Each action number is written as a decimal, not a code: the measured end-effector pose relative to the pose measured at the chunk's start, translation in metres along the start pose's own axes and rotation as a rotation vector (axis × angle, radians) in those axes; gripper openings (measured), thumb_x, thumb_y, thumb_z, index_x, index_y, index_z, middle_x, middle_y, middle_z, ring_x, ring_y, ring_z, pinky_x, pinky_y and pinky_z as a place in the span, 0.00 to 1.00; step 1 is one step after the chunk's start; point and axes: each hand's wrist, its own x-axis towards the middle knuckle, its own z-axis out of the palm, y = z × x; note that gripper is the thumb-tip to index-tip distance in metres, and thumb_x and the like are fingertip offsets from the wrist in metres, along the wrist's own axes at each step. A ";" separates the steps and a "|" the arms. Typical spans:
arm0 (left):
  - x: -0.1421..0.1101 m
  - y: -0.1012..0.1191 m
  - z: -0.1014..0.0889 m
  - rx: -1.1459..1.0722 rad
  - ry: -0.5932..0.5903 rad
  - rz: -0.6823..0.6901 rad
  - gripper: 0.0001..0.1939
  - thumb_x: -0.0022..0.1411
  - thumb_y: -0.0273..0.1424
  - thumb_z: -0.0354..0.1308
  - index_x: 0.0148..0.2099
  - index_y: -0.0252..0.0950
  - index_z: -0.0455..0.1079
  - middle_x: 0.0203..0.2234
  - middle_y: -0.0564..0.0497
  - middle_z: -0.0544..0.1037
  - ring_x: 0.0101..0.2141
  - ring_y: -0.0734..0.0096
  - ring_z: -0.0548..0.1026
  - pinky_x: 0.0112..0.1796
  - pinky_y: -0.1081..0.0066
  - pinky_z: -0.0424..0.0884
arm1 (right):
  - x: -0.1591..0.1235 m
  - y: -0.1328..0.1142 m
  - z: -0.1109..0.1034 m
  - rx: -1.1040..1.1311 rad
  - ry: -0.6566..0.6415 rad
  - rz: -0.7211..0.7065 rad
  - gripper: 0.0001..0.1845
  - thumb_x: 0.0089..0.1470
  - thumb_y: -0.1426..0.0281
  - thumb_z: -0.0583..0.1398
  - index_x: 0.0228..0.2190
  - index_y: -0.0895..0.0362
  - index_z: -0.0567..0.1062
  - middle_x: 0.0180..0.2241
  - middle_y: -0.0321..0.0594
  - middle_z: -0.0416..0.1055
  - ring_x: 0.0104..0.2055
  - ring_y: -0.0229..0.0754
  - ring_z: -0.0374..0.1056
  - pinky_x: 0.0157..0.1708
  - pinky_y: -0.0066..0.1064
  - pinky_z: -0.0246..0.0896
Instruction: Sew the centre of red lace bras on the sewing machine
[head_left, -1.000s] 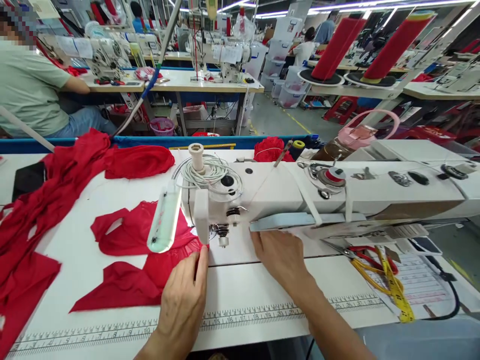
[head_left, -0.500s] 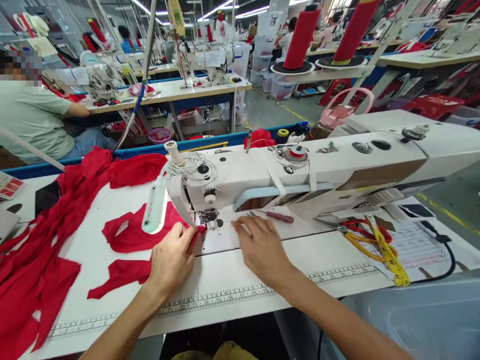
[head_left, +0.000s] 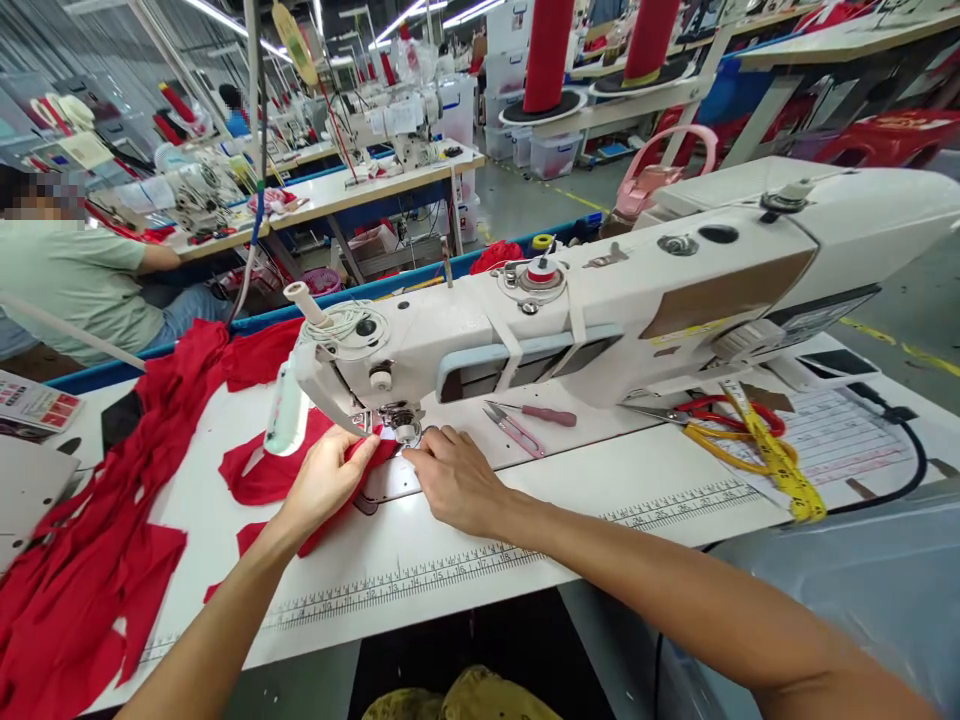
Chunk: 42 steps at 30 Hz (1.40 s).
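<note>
My left hand (head_left: 326,482) pinches a red fabric piece (head_left: 385,452) between thumb and fingers, just in front of the presser foot of the white sewing machine (head_left: 465,335). The fabric hangs below that hand toward the table's front. Close by on the right, my right hand (head_left: 456,482) is closed with curled fingertips beside the fabric's edge at the needle plate. What its fingertips hold, if anything, is too small to make out. Thread snips (head_left: 517,432) and a slim tool with a dull pink handle (head_left: 550,414) lie on the machine bed behind the right hand.
A heap of red fabric (head_left: 161,440) covers the table's left side, near cut red pieces (head_left: 259,475). Scissors with red and orange handles (head_left: 727,430) and a yellow tape measure (head_left: 795,485) rest on papers at right. Another person (head_left: 82,280) sits at a far table.
My right hand has moved left to the fabric by the presser foot, uncovering the thread snips. My left hand still pinches the red fabric. The camera view has shifted and tilted.
</note>
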 end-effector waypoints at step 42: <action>-0.031 -0.040 0.036 0.532 0.229 0.664 0.23 0.76 0.41 0.41 0.53 0.32 0.71 0.29 0.48 0.75 0.27 0.65 0.71 0.28 0.67 0.65 | 0.000 0.019 0.004 0.011 0.126 -0.295 0.17 0.54 0.82 0.54 0.41 0.57 0.76 0.27 0.39 0.66 0.36 0.45 0.56 0.37 0.37 0.47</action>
